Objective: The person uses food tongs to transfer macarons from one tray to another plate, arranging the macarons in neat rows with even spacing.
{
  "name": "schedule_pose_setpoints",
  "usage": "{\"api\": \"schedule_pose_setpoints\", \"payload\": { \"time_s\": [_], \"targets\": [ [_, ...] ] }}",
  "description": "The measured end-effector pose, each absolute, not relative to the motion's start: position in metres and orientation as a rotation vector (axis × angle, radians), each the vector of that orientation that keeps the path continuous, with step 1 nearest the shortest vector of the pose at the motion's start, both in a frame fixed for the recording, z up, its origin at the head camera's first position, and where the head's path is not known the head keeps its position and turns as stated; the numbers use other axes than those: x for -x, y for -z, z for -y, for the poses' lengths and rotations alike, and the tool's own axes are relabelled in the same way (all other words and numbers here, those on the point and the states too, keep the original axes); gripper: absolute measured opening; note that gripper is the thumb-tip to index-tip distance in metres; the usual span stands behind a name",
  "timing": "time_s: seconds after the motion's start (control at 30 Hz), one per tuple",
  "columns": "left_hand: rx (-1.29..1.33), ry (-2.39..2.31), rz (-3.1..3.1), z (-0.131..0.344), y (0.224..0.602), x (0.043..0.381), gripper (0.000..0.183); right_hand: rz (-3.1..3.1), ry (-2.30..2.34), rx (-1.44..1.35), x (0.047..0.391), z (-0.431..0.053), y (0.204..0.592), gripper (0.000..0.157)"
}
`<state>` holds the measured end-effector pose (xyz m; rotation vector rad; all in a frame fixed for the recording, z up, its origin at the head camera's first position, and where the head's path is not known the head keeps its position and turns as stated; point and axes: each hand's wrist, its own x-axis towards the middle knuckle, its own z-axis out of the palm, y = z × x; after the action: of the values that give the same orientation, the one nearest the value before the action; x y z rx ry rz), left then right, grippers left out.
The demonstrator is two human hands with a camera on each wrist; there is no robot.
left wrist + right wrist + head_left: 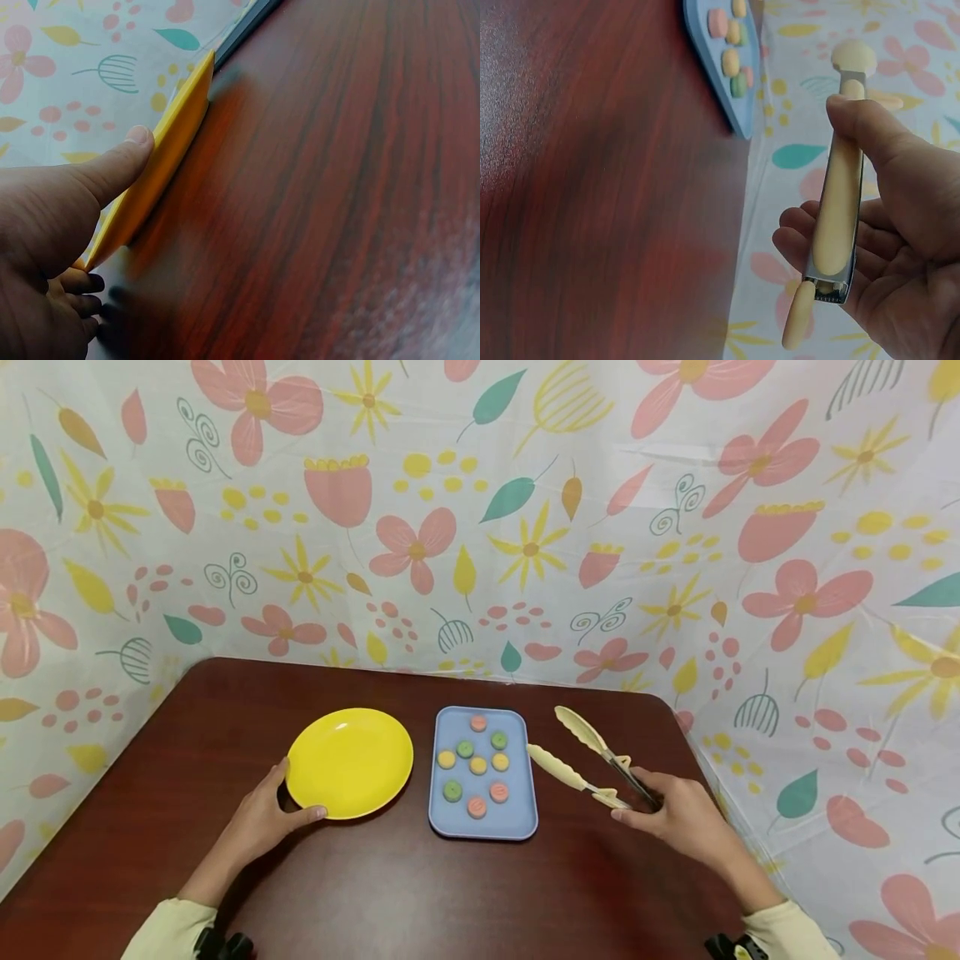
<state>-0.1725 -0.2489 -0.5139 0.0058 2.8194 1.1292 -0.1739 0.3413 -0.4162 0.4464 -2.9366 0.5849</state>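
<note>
My left hand (258,814) holds the near left rim of a round yellow plate (350,763). In the left wrist view the thumb lies over the rim of the plate (161,165), with the fingers beneath it. My right hand (686,814) grips a pair of cream and metal tongs (630,767), whose arms spread apart and point toward the tray. The right wrist view shows the thumb on one handle of the tongs (840,195) and fingers behind. Between the hands lies a blue tray (486,825) bearing several small round pink, green and yellow macaron-like pieces (477,766).
Everything stands on a dark red-brown wooden table (360,893). A white cloth with flowers and leaves (420,610) hangs behind the table and along its sides. One tip of the tongs is close to the tray's right edge.
</note>
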Motion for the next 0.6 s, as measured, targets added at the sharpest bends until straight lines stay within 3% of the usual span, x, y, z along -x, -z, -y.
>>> {"api": "schedule_pose_setpoints", "payload": {
  "time_s": [0.6],
  "targets": [
    [-0.009, -1.125, -2.830, 0.249, 0.514, 0.173, 0.129, 2.922, -0.434, -0.703, 0.171, -0.324, 0.404, 0.062]
  ]
}}
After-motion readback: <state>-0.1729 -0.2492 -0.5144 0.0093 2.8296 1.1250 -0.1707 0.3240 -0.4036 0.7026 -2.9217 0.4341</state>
